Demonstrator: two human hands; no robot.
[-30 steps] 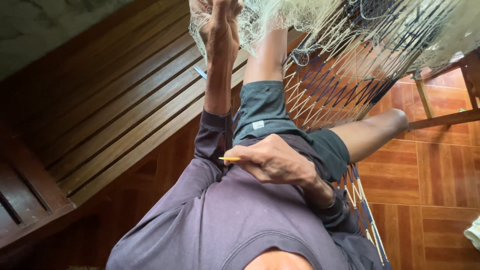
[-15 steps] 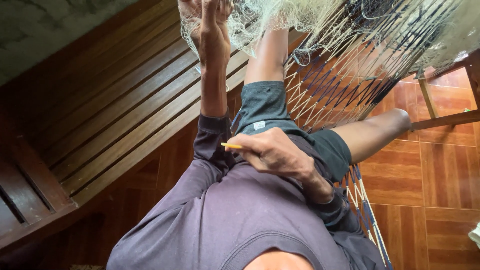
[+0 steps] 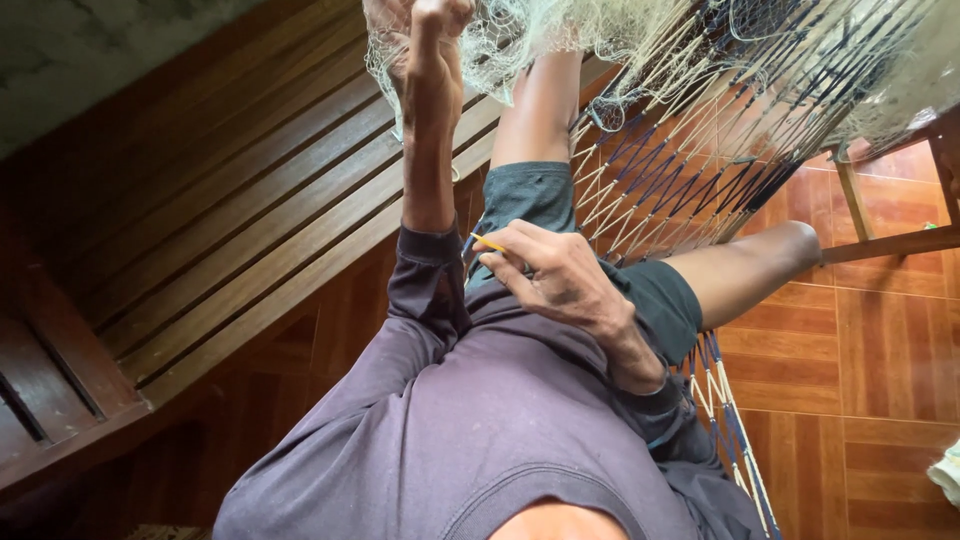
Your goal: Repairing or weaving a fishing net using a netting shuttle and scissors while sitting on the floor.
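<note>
From my feed, the woven hammock [image 3: 700, 150] fills twelve to two o'clock, the pale fishing net [image 3: 560, 30] bunched at twelve. My left hand [image 3: 425, 40] is clenched in that mesh; my right hand [image 3: 560, 280], at centre, pinches a thin yellow netting needle [image 3: 488, 243]. I judge a hard tug could snag or tear strands.
</note>
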